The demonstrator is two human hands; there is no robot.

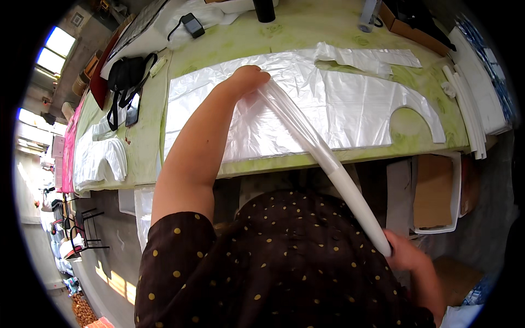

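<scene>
A long white tube [355, 206] slants across the front of my body, from the table down to the lower right. Thin clear plastic film [292, 123] runs from its upper end, bunched and pulled taut. My left hand [252, 81] is closed on the film's far end, above the table. Down at the right, my right hand [404, 251] is wrapped round the tube's lower end; some of its fingers are hidden. Under my left arm, shiny white plastic sheets [355, 104] with a curved cut-out lie flat on the table [240, 44]. A narrower plastic strip [366, 59] lies behind them.
A black bag [127, 75] with a strap and a folded white plastic piece [101, 158] are on the left. A small dark device [192, 25] and a black cylinder [264, 10] stand at the back. White rolls [465, 112] lie along the right edge. Below it is a white bin [455, 191] with cardboard.
</scene>
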